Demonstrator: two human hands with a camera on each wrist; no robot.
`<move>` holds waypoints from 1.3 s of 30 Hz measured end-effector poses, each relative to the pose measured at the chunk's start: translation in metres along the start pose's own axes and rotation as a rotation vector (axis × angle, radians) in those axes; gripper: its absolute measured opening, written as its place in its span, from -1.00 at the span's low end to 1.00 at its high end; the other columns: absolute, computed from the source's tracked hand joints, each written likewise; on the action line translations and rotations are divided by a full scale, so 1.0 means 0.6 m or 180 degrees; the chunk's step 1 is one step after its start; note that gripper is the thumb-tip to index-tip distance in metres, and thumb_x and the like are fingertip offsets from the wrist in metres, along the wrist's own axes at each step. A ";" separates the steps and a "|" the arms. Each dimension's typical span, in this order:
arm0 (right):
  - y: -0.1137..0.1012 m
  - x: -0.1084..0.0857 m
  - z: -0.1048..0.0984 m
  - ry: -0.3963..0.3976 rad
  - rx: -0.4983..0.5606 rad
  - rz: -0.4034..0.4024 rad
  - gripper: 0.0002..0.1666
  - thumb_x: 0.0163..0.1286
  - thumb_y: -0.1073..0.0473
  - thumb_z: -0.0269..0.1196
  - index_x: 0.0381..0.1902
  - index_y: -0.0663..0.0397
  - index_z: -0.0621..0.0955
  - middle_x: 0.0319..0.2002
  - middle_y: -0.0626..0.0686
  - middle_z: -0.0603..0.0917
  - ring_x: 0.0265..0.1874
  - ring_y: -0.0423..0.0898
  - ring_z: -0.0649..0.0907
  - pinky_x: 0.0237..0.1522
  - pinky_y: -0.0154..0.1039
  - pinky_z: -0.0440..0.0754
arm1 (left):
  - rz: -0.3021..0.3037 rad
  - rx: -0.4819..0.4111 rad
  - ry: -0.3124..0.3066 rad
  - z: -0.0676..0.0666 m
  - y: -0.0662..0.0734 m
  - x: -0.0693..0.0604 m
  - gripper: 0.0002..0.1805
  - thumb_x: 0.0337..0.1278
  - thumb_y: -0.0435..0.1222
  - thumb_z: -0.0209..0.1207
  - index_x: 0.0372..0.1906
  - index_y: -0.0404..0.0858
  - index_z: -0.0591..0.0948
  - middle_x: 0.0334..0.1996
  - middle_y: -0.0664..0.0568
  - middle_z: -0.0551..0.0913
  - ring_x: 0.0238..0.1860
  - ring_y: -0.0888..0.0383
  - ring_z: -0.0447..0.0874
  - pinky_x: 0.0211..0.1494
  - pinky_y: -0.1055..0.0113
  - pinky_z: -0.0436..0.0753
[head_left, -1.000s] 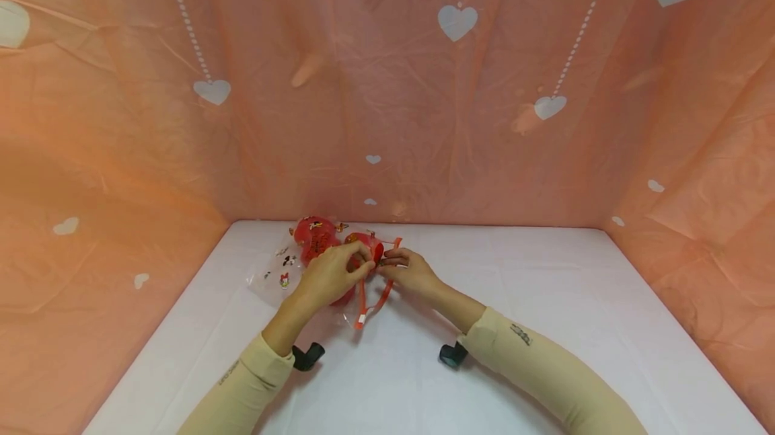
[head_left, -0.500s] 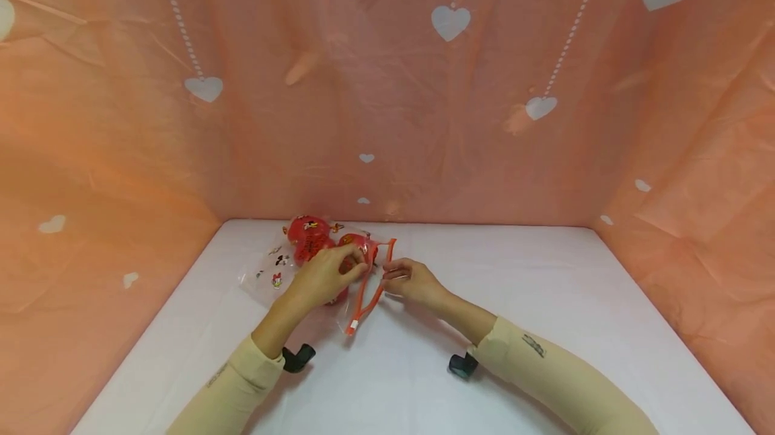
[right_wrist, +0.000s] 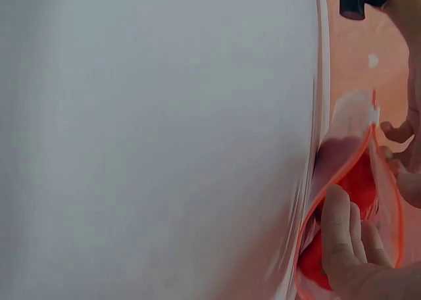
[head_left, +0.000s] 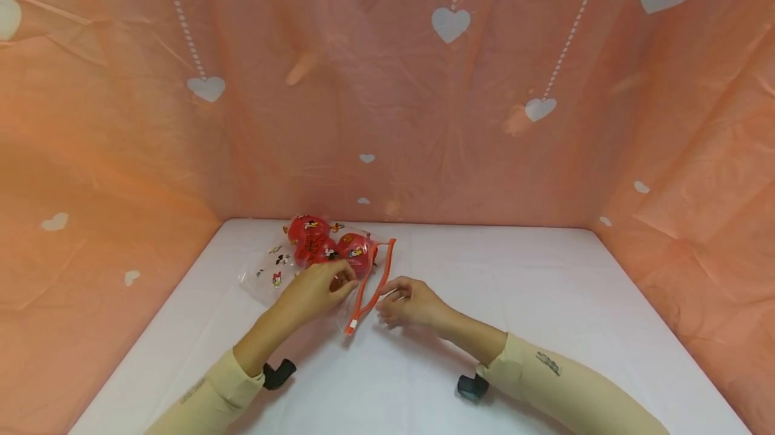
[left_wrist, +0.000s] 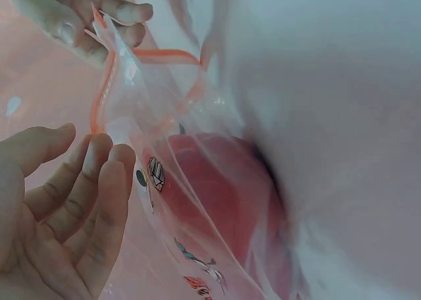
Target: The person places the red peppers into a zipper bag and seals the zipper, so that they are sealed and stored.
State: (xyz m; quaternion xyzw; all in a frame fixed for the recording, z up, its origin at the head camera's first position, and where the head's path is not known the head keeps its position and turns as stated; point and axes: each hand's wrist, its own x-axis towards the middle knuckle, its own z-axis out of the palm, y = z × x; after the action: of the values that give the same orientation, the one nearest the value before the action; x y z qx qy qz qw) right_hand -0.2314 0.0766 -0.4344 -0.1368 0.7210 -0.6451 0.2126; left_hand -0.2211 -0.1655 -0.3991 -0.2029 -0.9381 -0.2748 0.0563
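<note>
A clear zip bag (head_left: 257, 284) with small cartoon prints and an orange zip lies on the far left part of the table, its mouth gaping toward the right. Inside are rounded red objects (head_left: 307, 230) whose kind I cannot tell. A white slider (head_left: 354, 323) sits at the zip's near end. My left hand (head_left: 317, 290) lies over the bag; in the left wrist view its fingertips touch the orange zip edge (left_wrist: 97, 109), thumb apart. My right hand (head_left: 414, 304) is at the zip's other side with loose fingers, close to the rim; whether they touch it is unclear.
Both wrists carry black camera mounts, one on the left (head_left: 280, 374) and one on the right (head_left: 472, 388). The white table (head_left: 533, 273) ends at an orange sheet (head_left: 418, 139) with white hearts, which hangs behind and on both sides.
Both hands have moved nearer the person along the bag's mouth. The left hand has uncovered more of the red objects. The bag's mouth stays parted.
</note>
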 end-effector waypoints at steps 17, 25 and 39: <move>0.007 -0.026 0.036 -0.0253 -0.0243 0.0155 -0.68 0.47 0.27 0.41 0.08 0.39 0.69 -0.24 0.19 0.82 -0.31 -0.01 0.85 -0.18 -0.12 0.82 | 0.0207 0.0199 -0.0104 -0.001 -0.004 -0.069 -0.92 0.38 -0.24 0.40 -0.21 -0.03 0.70 -0.42 0.33 0.63 -0.35 0.36 0.58 -0.31 0.38 0.58; 0.004 -0.022 0.047 -0.0315 -0.0124 0.0266 -0.71 0.49 0.26 0.41 0.04 0.38 0.73 -0.22 0.25 0.83 -0.33 -0.08 0.81 -0.13 -0.10 0.82 | 0.0279 0.0217 -0.0210 -0.003 -0.003 -0.085 -0.90 0.38 -0.20 0.40 -0.24 0.01 0.68 -0.42 0.35 0.64 -0.34 0.33 0.62 -0.32 0.39 0.56; 0.014 -0.009 0.063 -0.0440 -0.0094 0.0255 -0.76 0.54 0.27 0.35 -0.05 0.41 0.75 -0.24 0.25 0.83 -0.37 -0.12 0.79 -0.15 -0.12 0.82 | 0.0263 0.0186 -0.0309 0.005 -0.002 -0.103 -0.90 0.34 -0.21 0.43 -0.25 0.00 0.70 -0.41 0.35 0.66 -0.35 0.37 0.61 -0.34 0.39 0.56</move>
State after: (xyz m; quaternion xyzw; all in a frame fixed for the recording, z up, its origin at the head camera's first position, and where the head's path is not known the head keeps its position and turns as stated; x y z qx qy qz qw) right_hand -0.2076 0.0474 -0.4447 -0.1552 0.7190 -0.6144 0.2855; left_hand -0.1653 -0.1864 -0.4158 -0.2529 -0.9382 -0.2347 0.0280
